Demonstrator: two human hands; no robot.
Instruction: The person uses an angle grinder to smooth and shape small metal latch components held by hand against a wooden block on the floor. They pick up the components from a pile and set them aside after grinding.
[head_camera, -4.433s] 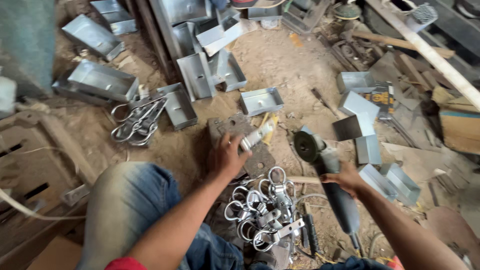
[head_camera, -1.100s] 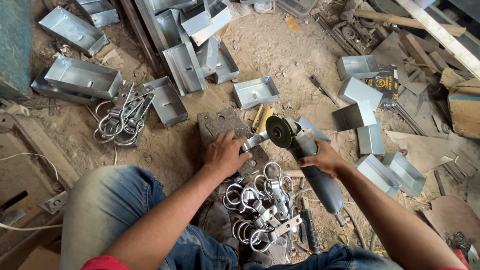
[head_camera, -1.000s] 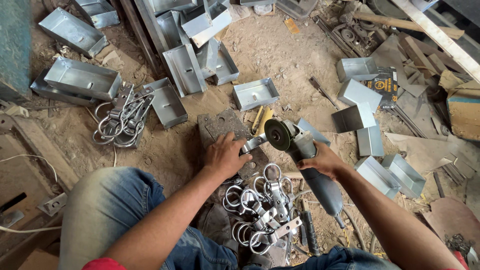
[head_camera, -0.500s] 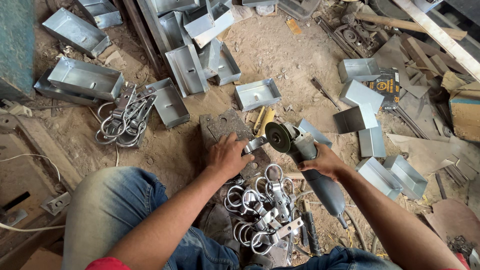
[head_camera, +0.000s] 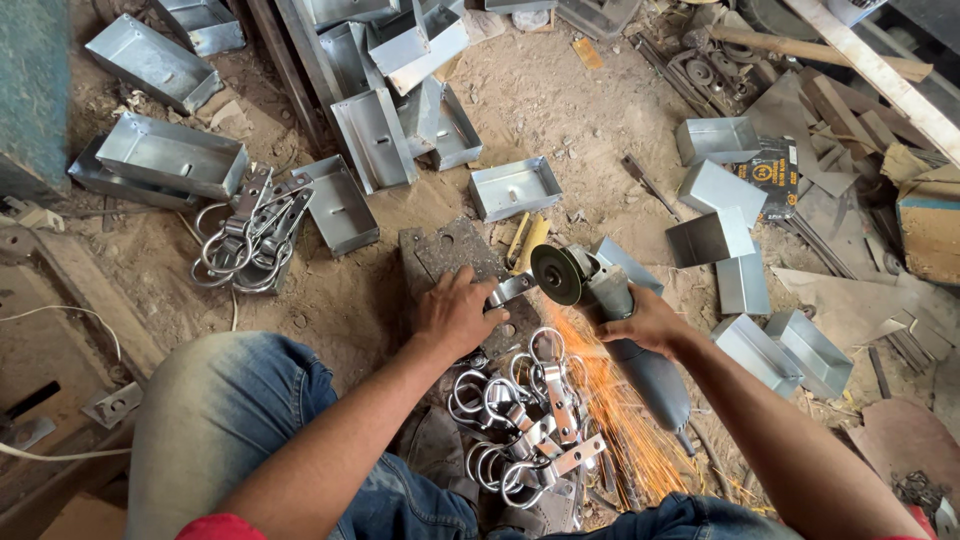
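At centre frame the left hand (head_camera: 455, 315) pins a small steel bracket (head_camera: 510, 291) flat on a steel plate (head_camera: 440, 250); the right hand (head_camera: 645, 322) grips an angle grinder (head_camera: 610, 300), sparks flying; the bracket looks stiff, light, sharp-edged, best held by its far end.

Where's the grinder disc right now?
Head view, centre: the grinder disc meets the metal strip pinned by the left hand, with the right hand gripping the grinder behind it.

Single head-worn view, looking steeply down, close over workshop floor (head_camera: 330, 300)
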